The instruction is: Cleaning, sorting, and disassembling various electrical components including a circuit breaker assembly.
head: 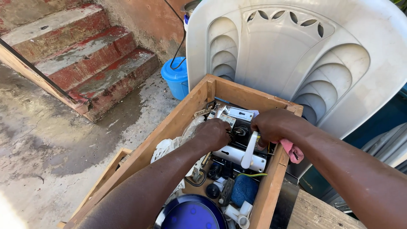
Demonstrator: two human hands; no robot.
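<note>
Two hands work close together inside a wooden crate (271, 186) that fills the lower middle of the frame. The left hand (213, 134) comes in from the lower left, knuckles up, its fingers curled down and closed on something small and dark at the crate's middle; what exactly they pinch is hidden under the hand. The right hand (274, 124) enters from the lower right and sits just to the right of the left one, nearly touching it, fingers folded shut around the upper end of a white plastic handle (248, 152), with a pink cloth (292, 151) bunched under the palm at the crate's right wall.

The white plastic handle runs from the right hand down and slightly left, its long axis close to vertical in the frame, and ends on a white oblong fitting (233, 154) that lies across the crate, just below both hands. The right hand is the nearer one to it; the left hand sits above and to the left.

Lower in the crate lie a blue sponge (243, 190) and a round blue lid (193, 214). Behind the crate stands a white plastic chair (292, 55); a blue bucket (176, 78) sits left of it, near red-painted steps (85, 55) in the upper left.
</note>
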